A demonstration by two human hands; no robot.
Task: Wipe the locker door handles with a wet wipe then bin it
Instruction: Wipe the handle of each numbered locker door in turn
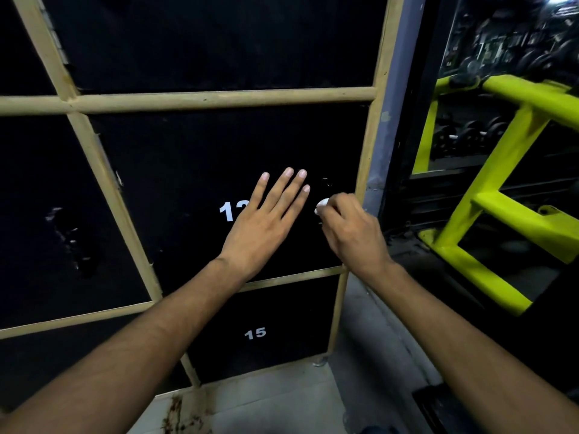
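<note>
Against the black locker door (pixel 188 170), the left hand (pixel 263 223) lies flat and open; at its 3 o'clock, the right hand (pixel 351 233) pinches the white wet wipe (pixel 322 203) at the door's right edge.

The lower locker door (pixel 291 311), nearer the floor, carries a white "15". The door above it (pixel 188 170) shows a white "1" and part of a second digit (the rest lies under the left hand (pixel 266 223)).
</note>
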